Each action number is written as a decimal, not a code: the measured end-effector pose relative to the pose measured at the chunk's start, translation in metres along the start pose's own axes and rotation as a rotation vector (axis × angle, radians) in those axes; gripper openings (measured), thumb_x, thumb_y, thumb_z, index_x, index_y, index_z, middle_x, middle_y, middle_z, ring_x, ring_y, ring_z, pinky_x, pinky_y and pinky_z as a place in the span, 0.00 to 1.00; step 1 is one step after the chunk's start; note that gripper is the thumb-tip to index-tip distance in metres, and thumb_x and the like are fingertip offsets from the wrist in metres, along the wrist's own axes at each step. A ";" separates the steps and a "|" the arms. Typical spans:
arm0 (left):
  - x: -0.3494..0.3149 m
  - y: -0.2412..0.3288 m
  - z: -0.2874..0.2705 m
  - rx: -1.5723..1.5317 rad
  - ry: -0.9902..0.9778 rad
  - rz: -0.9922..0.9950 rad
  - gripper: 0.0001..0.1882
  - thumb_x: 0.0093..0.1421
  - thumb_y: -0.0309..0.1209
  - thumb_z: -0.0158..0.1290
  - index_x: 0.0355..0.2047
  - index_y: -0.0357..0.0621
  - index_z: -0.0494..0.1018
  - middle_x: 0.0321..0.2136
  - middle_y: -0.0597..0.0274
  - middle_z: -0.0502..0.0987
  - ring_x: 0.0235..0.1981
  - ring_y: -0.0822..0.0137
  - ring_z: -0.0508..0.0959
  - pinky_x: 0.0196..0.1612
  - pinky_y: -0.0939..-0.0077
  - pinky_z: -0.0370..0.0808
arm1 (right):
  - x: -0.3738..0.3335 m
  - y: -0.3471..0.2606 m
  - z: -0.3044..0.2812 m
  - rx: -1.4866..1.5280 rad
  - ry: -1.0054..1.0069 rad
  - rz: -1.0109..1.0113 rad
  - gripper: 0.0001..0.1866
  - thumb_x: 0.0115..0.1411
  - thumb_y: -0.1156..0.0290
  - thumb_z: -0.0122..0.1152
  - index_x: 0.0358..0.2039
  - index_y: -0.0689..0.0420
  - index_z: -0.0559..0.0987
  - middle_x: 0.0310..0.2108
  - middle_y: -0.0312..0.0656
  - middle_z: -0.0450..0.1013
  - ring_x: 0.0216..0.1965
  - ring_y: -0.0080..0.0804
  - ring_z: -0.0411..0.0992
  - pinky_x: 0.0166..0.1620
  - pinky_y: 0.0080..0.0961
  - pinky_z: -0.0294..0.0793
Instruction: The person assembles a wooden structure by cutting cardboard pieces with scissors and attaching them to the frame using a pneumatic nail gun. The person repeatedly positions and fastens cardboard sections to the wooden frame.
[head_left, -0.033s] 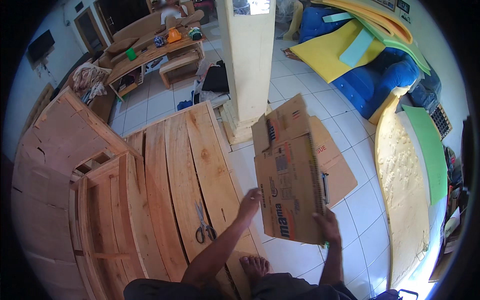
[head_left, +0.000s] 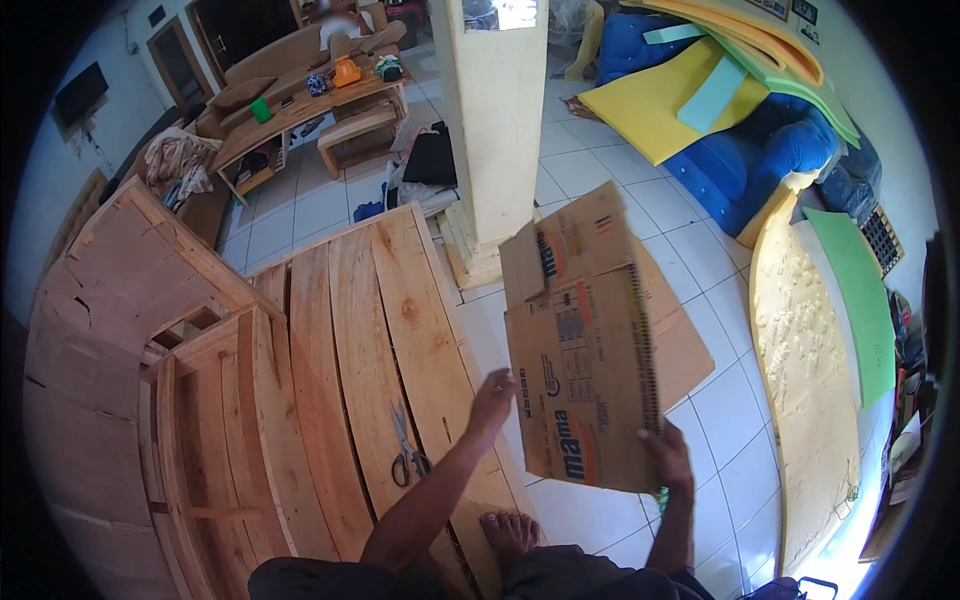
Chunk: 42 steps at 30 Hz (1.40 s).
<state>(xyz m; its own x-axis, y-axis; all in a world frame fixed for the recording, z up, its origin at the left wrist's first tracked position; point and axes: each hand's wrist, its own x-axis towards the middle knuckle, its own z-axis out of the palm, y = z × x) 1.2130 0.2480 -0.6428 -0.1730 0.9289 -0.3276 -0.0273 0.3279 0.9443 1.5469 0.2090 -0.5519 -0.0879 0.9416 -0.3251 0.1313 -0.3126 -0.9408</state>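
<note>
A flattened brown cardboard box (head_left: 585, 350) with printing is held up in front of me, slightly tilted, over the tiled floor. My left hand (head_left: 492, 402) is closed on its left edge. At its lower right corner, my right hand (head_left: 668, 455) grips the other side, with the fingers partly behind the board. A small green thing (head_left: 663, 498) shows by the right wrist; I cannot make out what it is. Scissors with dark handles (head_left: 402, 455) lie on the wooden planks (head_left: 345, 300) left of my left forearm. Behind the held box, another cardboard sheet (head_left: 685, 345) lies on the floor.
A wooden frame (head_left: 260, 400) with a raised panel stands at the left. Ahead rises a cream pillar (head_left: 495, 130). At the right are a yellow foam piece (head_left: 805, 400), a green foam strip (head_left: 855, 310) and a blue sofa (head_left: 720, 185). A person (head_left: 345, 25) sits far back.
The cardboard box has shifted and turned slightly, its right edge moving right and covering more of the sheet behind. My right hand has moved a little right; my left slightly left and up.
</note>
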 end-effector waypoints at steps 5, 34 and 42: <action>0.037 0.061 -0.013 0.092 0.142 0.076 0.36 0.71 0.50 0.52 0.69 0.38 0.61 0.62 0.43 0.69 0.60 0.55 0.73 0.62 0.62 0.71 | -0.030 0.008 -0.052 0.112 0.013 0.032 0.35 0.55 0.55 0.74 0.57 0.65 0.77 0.46 0.40 0.80 0.46 0.29 0.75 0.52 0.30 0.74; -0.052 0.294 -0.021 1.433 -0.605 1.125 0.11 0.49 0.41 0.64 0.22 0.49 0.81 0.25 0.64 0.78 0.41 0.61 0.75 0.53 0.55 0.61 | -0.056 -0.131 0.080 -0.634 -0.219 -0.787 0.43 0.51 0.54 0.78 0.63 0.56 0.70 0.51 0.52 0.78 0.50 0.52 0.78 0.56 0.49 0.75; -0.131 0.262 -0.056 1.430 -0.755 1.226 0.08 0.54 0.40 0.60 0.24 0.52 0.81 0.30 0.70 0.78 0.43 0.64 0.75 0.51 0.56 0.63 | -0.035 -0.158 0.130 -0.792 -0.220 -1.161 0.51 0.49 0.37 0.76 0.63 0.61 0.69 0.45 0.55 0.79 0.39 0.58 0.82 0.44 0.51 0.81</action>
<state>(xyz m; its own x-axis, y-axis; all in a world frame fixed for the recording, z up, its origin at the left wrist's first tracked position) 1.1737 0.2028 -0.3506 0.8814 0.4711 0.0353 0.4686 -0.8812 0.0620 1.4013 0.2093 -0.4040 -0.6661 0.5493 0.5046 0.3821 0.8323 -0.4016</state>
